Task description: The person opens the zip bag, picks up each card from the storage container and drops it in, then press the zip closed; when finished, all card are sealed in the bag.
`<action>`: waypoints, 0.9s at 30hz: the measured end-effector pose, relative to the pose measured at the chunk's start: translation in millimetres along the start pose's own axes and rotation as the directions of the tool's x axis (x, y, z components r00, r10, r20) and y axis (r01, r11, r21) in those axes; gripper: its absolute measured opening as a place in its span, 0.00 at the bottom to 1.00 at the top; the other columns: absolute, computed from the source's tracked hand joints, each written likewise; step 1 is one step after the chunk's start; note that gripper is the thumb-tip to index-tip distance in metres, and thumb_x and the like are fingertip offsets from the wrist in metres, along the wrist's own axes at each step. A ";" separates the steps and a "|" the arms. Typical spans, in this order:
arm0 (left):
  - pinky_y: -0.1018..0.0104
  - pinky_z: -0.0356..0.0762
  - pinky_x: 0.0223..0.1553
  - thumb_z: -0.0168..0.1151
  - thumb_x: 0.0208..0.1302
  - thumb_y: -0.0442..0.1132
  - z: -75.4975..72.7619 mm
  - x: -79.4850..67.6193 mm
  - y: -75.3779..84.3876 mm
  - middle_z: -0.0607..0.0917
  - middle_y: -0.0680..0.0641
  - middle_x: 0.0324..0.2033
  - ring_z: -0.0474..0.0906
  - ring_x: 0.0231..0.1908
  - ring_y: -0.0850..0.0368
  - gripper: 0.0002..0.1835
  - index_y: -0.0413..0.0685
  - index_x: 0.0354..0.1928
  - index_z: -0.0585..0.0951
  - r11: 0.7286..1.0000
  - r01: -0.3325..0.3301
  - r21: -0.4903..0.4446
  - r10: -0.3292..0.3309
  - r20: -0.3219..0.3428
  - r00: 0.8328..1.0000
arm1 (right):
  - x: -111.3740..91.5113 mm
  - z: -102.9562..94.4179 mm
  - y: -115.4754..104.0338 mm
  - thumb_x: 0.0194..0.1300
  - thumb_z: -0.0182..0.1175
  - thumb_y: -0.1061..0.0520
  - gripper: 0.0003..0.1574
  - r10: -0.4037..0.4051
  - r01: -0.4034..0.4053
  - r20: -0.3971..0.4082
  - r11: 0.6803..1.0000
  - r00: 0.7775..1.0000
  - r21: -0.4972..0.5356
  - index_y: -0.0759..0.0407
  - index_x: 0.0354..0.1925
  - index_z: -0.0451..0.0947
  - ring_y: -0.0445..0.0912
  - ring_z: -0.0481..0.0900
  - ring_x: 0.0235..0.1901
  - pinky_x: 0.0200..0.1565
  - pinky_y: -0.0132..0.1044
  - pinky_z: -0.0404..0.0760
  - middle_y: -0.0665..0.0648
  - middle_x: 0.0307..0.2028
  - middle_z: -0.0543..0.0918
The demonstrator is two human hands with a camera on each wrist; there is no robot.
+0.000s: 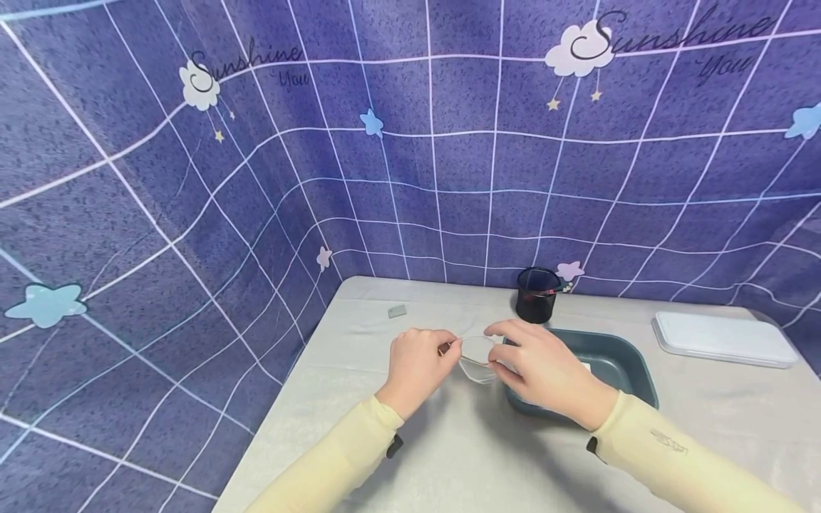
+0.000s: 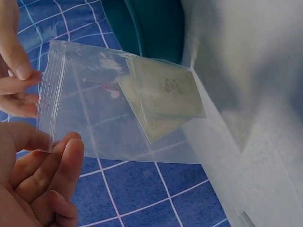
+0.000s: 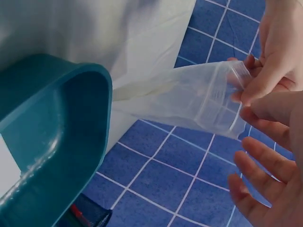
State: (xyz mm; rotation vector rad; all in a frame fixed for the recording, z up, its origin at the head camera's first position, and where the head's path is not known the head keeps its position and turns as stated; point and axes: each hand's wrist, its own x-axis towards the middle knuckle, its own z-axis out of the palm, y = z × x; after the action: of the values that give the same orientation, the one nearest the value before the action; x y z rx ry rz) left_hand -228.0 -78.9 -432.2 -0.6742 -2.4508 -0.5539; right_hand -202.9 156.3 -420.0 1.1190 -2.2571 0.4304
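Observation:
A clear zip bag (image 1: 477,353) is held up by its mouth over the table, in front of me. My left hand (image 1: 420,367) pinches one end of the zip edge between thumb and fingers. At the other end of the mouth, my right hand (image 1: 545,370) grips the rim with thumb and forefinger, its other fingers spread. The mouth looks parted in the head view. In the left wrist view, thin pale square pieces (image 2: 173,90) lie overlapped at the bottom of the bag, one bearing a dark mark.
A dark teal basin (image 1: 631,363) stands by my right hand, a white item inside partly hidden. Behind it is a black cup (image 1: 534,305) with a red-marked item across it. A white case (image 1: 725,338) lies far right, and a small grey piece (image 1: 397,311) back left.

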 end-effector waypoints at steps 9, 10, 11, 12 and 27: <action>0.62 0.74 0.23 0.68 0.62 0.44 0.6 -0.7 -1.0 0.87 0.63 0.22 0.80 0.20 0.65 0.07 0.61 0.30 0.93 1.000 0.009 0.000 -0.009 -0.006 1.000 | -12.3 -17.5 11.9 0.66 0.64 0.53 0.05 0.079 -0.084 -0.106 0.996 0.991 -0.037 0.51 0.36 0.85 0.42 0.80 0.34 0.37 0.44 0.80 0.45 0.35 0.83; 0.63 0.73 0.23 0.68 0.62 0.44 0.3 -0.6 -0.7 0.87 0.63 0.22 0.80 0.20 0.65 0.07 0.61 0.30 0.93 1.000 0.009 -0.001 -0.009 -0.007 1.000 | -14.6 -18.1 15.6 0.66 0.63 0.53 0.06 0.086 -0.092 -0.113 0.995 0.990 -0.045 0.52 0.35 0.85 0.42 0.79 0.32 0.35 0.44 0.80 0.45 0.34 0.83; 0.63 0.73 0.23 0.68 0.62 0.44 0.2 -0.6 -0.6 0.87 0.63 0.22 0.80 0.20 0.64 0.07 0.61 0.30 0.93 1.000 0.009 0.000 -0.009 -0.008 1.000 | -17.1 -18.3 19.8 0.66 0.62 0.53 0.06 0.094 -0.101 -0.115 0.993 0.989 -0.056 0.52 0.35 0.85 0.42 0.79 0.31 0.34 0.45 0.80 0.45 0.33 0.83; 0.63 0.73 0.23 0.68 0.62 0.45 0.1 -0.6 -0.5 0.87 0.64 0.21 0.80 0.20 0.64 0.07 0.61 0.30 0.93 1.000 0.009 0.000 -0.009 -0.008 1.000 | -20.1 -18.2 24.0 0.66 0.62 0.53 0.06 0.106 -0.114 -0.111 0.991 0.988 -0.066 0.52 0.35 0.85 0.43 0.80 0.30 0.34 0.45 0.81 0.45 0.32 0.83; 0.62 0.74 0.23 0.69 0.62 0.44 -0.1 -1.8 -0.2 0.87 0.62 0.22 0.80 0.20 0.64 0.06 0.60 0.31 0.93 1.000 0.012 -0.008 -0.012 0.002 1.000 | -77.8 -2.5 91.0 0.61 0.70 0.59 0.02 0.379 -0.365 0.110 0.922 0.919 -0.127 0.53 0.33 0.86 0.50 0.84 0.31 0.37 0.54 0.82 0.46 0.29 0.84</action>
State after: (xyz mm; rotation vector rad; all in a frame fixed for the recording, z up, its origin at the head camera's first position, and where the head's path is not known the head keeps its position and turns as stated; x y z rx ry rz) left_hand -226.7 -79.8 -433.3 -0.6636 -2.4572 -0.5692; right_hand -237.6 259.8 -469.3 0.6778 -2.5875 0.3896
